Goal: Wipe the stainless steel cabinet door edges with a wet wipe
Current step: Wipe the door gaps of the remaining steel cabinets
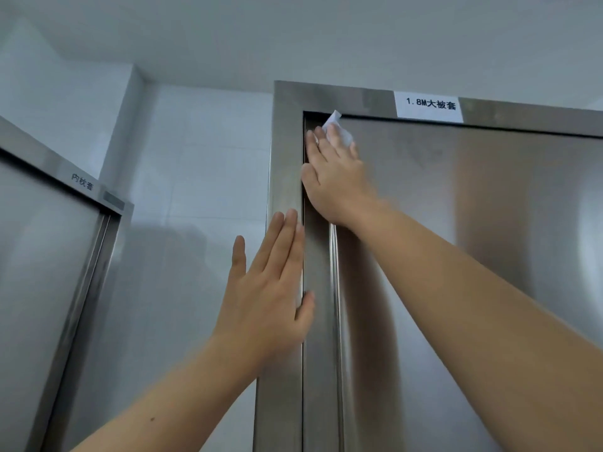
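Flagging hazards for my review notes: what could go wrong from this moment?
1. The left hand rests its thumb at the gap between frame and door; it could get pinched if the door shifts.
2. The wet wipe, pressed by the right hand in the top corner, could dampen the paper label nearby.

Reaches upward with both bare forearms, right higher than left. Holds the left grip (267,298) flat, back toward the camera, three fingers straight and together, little finger spread out to the left, thumb lying along the right side. Rests its palm and fingertips on the cabinet frame (285,141). Stretches the right arm in from the lower right, wrist nearly straight. Lays the right grip (336,177) flat as well, fingers extended and close together, thumb spread to the left. Presses a wet wipe (342,135) beneath the fingertips against the upper corner of the cabinet door (456,256). Places the two grips apart, right above left.
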`<state>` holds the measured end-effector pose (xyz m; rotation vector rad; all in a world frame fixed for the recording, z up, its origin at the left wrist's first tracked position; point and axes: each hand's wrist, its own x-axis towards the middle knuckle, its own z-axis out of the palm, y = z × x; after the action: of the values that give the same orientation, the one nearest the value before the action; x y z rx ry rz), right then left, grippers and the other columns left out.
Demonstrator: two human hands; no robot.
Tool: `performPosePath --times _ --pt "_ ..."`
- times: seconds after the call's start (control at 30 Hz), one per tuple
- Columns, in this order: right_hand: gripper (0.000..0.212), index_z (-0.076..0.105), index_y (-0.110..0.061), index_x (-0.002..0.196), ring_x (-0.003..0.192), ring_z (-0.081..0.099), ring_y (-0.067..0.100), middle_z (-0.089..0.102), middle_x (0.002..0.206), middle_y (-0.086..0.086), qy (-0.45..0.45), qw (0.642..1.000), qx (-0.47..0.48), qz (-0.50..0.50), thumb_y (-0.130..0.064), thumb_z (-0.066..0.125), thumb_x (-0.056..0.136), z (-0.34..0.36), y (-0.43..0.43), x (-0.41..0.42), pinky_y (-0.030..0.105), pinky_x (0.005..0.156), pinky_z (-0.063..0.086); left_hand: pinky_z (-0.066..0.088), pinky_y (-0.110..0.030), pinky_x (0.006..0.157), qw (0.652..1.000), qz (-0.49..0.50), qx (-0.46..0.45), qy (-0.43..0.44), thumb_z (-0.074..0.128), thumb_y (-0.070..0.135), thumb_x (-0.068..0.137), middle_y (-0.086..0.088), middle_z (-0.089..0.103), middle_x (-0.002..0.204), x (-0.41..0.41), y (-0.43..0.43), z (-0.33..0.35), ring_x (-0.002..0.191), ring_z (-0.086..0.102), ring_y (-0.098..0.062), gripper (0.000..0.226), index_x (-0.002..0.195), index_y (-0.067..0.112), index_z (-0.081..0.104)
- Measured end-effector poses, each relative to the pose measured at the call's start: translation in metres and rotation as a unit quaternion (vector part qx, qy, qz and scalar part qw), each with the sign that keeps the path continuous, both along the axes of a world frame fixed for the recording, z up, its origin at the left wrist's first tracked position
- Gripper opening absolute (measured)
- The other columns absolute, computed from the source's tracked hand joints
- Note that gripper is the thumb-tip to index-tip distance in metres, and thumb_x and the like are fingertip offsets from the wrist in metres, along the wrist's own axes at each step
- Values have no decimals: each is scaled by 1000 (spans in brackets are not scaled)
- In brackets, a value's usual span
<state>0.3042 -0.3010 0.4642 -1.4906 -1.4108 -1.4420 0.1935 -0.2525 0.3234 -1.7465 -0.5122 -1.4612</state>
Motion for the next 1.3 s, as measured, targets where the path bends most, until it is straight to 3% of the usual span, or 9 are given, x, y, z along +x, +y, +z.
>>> performPosePath --times 0.13,0.37,0.57,0.77,1.0,1.3 --pt "61 8 -5 148 144 -7 18 5 157 9 -39 999 1 -28 -41 23 100 -21 0 7 33 113 -8 30 -62 97 1000 -4 0 0 36 36 79 -17 34 146 0 1 -1 134 30 -34 71 137 -4 39" --pt "77 3 -3 148 143 -13 19 1 157 10 18 999 -12 -40 -57 16 95 16 1 -9 37 114 -8 32 -63 95 1000 -3 16 -9 38 34 78 -16 34 146 1 2 -2 133 30 -34 70 136 -3 40" --pt "78 4 -4 148 143 -13 18 -2 157 10 -14 999 -8 -32 -59 17 93 -12 1 1 35 114 -10 32 -63 94 1000 4 15 -12 37 33 79 -17 36 145 1 -1 -4 132 33 -35 68 135 -5 41" --pt "80 0 -4 148 142 -15 17 -2 157 9 56 998 -19 -34 -62 14 93 18 4 -15 41 113 -9 26 -60 97 1000 10 21 -15 37 32 78 -17 34 146 2 2 -4 133 31 -34 68 136 -4 40" --pt "83 0 -6 148 142 -17 16 -5 157 6 10 999 -26 -29 -64 15 91 -11 3 -3 41 113 -11 29 -63 95 999 11 21 -22 37 32 79 -18 35 145 3 -1 -5 131 32 -36 67 135 -5 41" --pt "86 -2 -6 148 142 -18 15 -5 157 5 54 998 -30 -17 -67 14 90 9 5 -12 43 112 -12 29 -63 95 999 16 21 -24 37 30 79 -19 35 144 4 -1 -6 131 32 -37 66 134 -6 42"
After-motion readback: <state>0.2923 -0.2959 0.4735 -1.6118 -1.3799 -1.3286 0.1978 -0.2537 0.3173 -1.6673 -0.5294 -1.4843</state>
